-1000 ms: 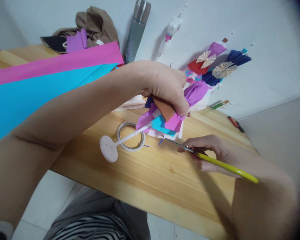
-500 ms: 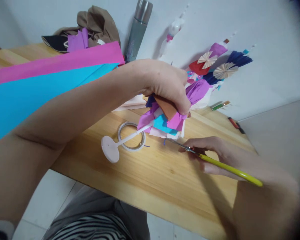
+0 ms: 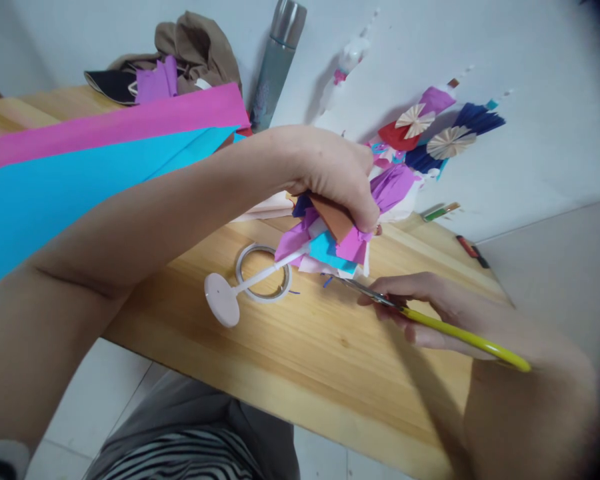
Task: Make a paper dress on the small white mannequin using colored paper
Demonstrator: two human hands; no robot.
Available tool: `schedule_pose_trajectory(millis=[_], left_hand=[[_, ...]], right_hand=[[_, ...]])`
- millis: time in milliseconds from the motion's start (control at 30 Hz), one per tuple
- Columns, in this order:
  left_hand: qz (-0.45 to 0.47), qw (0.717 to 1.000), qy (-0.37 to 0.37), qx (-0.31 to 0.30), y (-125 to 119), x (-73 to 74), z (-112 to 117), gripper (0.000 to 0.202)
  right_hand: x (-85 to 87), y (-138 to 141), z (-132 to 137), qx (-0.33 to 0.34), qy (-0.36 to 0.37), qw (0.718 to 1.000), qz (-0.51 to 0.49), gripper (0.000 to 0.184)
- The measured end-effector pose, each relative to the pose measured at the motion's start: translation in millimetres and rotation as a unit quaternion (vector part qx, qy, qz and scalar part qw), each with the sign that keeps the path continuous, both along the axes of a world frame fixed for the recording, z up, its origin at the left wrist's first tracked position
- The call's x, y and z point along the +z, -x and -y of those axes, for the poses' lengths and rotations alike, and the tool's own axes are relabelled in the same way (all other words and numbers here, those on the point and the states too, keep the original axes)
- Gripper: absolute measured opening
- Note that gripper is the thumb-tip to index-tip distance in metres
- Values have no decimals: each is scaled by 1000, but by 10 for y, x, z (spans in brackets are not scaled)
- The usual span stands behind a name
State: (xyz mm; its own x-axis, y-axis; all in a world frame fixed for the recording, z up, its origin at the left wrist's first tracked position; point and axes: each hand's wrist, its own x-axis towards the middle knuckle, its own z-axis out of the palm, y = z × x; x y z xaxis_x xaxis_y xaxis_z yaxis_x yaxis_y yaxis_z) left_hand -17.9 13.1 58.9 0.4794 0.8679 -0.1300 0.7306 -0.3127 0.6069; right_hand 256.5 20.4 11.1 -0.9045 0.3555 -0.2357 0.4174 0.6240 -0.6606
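Paper-dressed stick [image 3: 333, 251]: held at centre frame, slanted from lower left to upper right; layers of purple, pink, turquoise, white and orange-brown paper are gathered around it.
Left grip [image 3: 337, 170]: pressed together on the upper layers, fingers bent over from above; the paper is presumably pinched there so that the layers are kept bunched and the lower edges left exposed.
Round white base [image 3: 222, 300]: carried at the free lower-left end, tilted; whether the desk [image 3: 300, 360] is touched cannot be told.
Right grip [image 3: 445, 293]: closed around scissors [image 3: 467, 339], blades pointed left, probably so that the paper edge is within reach; contact of tip and paper cannot be told.
Blue scraps [image 3: 327, 283]: left on the desk beside the blade tip.
Tape roll [image 3: 288, 279]: crossed by the stem in view, laid flat.
Flask [image 3: 273, 80]: stood near the wall, upper middle, topped with metal; contents hidden.
Cap [image 3: 107, 87]: placed upper left with brown cloth [image 3: 195, 50], purple paper [image 3: 157, 81] laid over.
Decorated figures [image 3: 397, 135]: seemingly propped against the wall, upper right.
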Motion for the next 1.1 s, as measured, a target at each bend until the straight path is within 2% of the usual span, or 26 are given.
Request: schedule_pose_trajectory(millis=[133,400,533,667,767,900,1100], left_hand=[[-2,1000,2,9,-2,-12,-12,42],[24,1000,20,1,-46,-45,-26,41],[35,999,21,-24,-61,-50,-20,41],[17,999,9,-44,-69,-46,-5,33],[4,999,4,-44,-84,-42,8,26],[-4,999,1,-34,-97,-36,20,25],[8,997,-5,-74,-64,-43,18,28]], right_hand=[[-27,12,-20,7,32,999,28,44],[-23,68,-22,-5,57,998,35,37],[-39,92,-16,2,60,997,43,27],[-47,127,-9,0,80,996,44,27],[-53,158,-21,11,73,996,43,23],[-57,195,-59,43,70,996,39,25],[-49,238,-101,55,55,996,51,26]])
